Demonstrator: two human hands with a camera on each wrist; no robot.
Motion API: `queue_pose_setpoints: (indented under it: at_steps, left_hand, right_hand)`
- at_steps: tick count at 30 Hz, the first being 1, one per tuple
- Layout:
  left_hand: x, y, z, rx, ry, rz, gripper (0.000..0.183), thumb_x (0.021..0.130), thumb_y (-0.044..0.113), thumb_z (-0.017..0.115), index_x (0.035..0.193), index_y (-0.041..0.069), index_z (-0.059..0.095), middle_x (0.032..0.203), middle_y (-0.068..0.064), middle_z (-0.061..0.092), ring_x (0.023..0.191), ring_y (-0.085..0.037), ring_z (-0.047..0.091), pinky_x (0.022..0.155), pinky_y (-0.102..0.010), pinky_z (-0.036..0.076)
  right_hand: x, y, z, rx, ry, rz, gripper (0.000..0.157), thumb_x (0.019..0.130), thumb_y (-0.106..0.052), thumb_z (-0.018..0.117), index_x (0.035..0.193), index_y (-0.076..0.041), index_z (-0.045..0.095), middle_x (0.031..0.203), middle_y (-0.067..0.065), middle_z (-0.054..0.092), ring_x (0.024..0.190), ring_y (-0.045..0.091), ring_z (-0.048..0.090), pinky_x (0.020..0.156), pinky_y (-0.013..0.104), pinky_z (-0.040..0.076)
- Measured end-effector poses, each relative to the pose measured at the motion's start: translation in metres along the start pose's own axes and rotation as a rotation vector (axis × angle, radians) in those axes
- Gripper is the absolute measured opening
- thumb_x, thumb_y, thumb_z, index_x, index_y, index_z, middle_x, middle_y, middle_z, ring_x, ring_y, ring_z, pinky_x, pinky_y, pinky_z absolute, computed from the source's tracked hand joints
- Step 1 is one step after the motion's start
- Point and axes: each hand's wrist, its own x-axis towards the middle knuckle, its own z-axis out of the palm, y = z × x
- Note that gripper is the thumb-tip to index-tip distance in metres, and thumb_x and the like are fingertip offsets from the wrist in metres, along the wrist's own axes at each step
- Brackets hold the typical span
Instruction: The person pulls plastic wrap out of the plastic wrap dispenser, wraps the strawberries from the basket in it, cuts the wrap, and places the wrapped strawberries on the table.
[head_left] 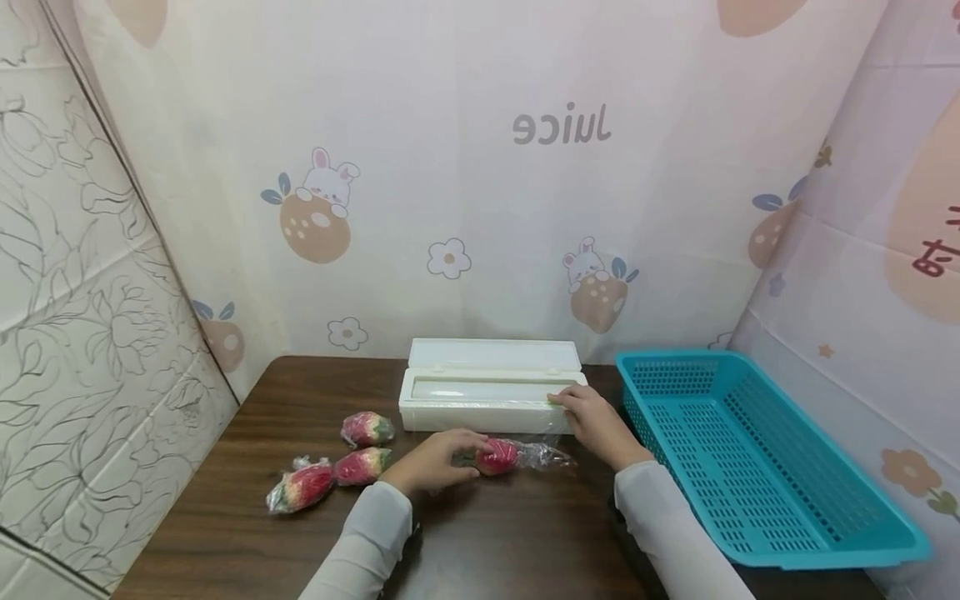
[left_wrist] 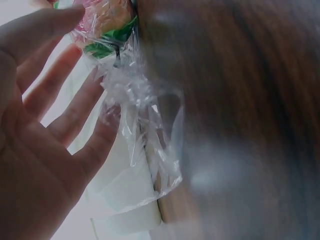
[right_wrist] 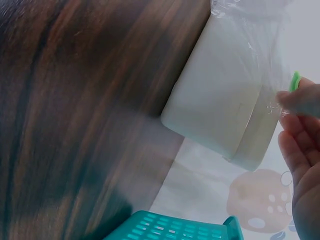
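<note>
A white cling film dispenser box (head_left: pixel 480 415) stands at the back of the table with its lid up and film hanging over its front. My right hand (head_left: pixel 596 421) is at the box's right end, pinching a small green slider (right_wrist: pixel 295 81) between thumb and finger. My left hand (head_left: pixel 438 461) lies in front of the box, its fingers extended and touching a red fruit (head_left: pixel 498 457) with green leaves. Clear film wraps that fruit, and a crumpled film tail (left_wrist: pixel 132 95) trails from it to the right.
Several film-wrapped red-and-yellow fruits, one of them (head_left: pixel 303 487) nearest the front, lie on the left of the brown wooden table (head_left: pixel 517 542). A turquoise slotted basket (head_left: pixel 637 392) stands at the right. Printed fabric hangs behind the table and on both sides.
</note>
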Motion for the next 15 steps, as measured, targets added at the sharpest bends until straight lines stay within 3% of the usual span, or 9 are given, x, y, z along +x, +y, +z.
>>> queue_pose_setpoints:
  at_steps: [7, 15]
  left_hand:
    - [0.005, 0.005, 0.006, 0.071, 0.033, 0.027, 0.046, 0.093, 0.014, 0.072, 0.138, 0.014, 0.060, 0.133, -0.002, 0.059, 0.122, -0.018, 0.055, 0.104, -0.037, 0.045]
    - [0.013, 0.010, 0.013, 0.124, 0.105, -0.001, 0.038, 0.093, 0.016, 0.073, 0.131, 0.017, 0.067, 0.122, 0.001, 0.059, 0.111, -0.013, 0.059, 0.097, -0.031, 0.049]
  right_hand:
    - [0.004, -0.001, 0.003, -0.019, 0.008, 0.045, 0.030, 0.085, -0.019, 0.082, 0.112, -0.008, 0.076, 0.100, 0.003, 0.067, 0.093, 0.020, 0.062, 0.081, 0.041, 0.056]
    - [0.005, -0.003, 0.004, -0.005, 0.013, 0.089, 0.028, 0.085, -0.018, 0.083, 0.111, -0.008, 0.077, 0.100, 0.003, 0.068, 0.094, 0.021, 0.064, 0.084, 0.042, 0.056]
